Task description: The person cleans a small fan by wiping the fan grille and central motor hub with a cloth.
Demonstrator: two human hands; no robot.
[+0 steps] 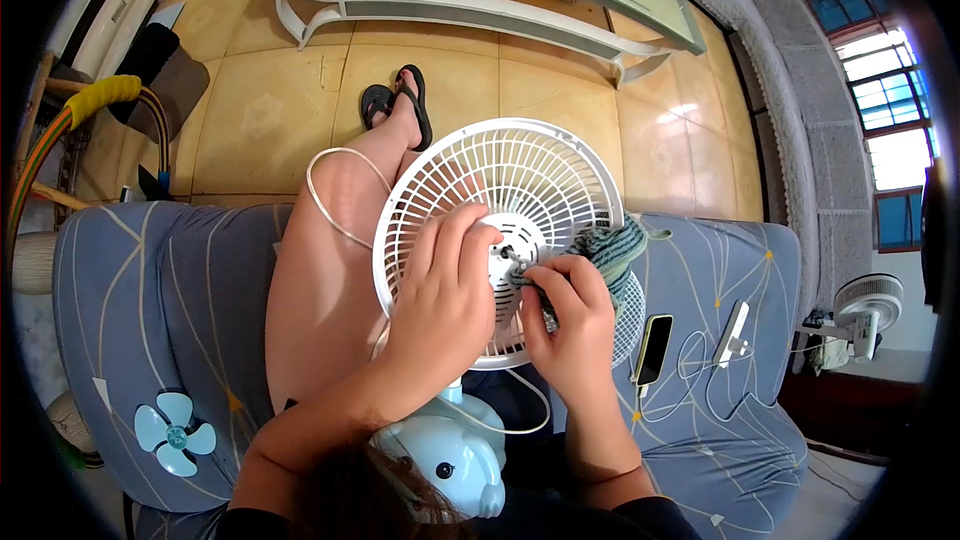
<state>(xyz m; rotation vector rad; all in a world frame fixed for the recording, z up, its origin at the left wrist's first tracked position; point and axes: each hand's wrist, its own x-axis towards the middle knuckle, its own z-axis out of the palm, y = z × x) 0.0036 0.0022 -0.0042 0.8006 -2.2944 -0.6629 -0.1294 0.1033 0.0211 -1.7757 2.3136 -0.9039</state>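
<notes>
A small fan lies across my lap, its white rear guard (597, 165) facing up and a metal shaft (508, 253) showing at the centre. The fan's light blue animal-shaped base (462, 455) points toward my body. My left hand (447, 275) has its bent fingers on the guard beside the hub. My right hand (572, 315) pinches a striped green-grey cloth (612, 245) against the shaft. Most of the cloth drapes over the guard's right side. Partly hidden under that side is a mesh-like round piece (629, 325).
On the blue sofa (710, 260) lie the light blue fan blades (176, 434) at left, and a phone (654, 350) with a cable and a white power strip (733, 332) at right. A glass-topped table (480, 5) stands ahead. Another fan (868, 308) stands far right.
</notes>
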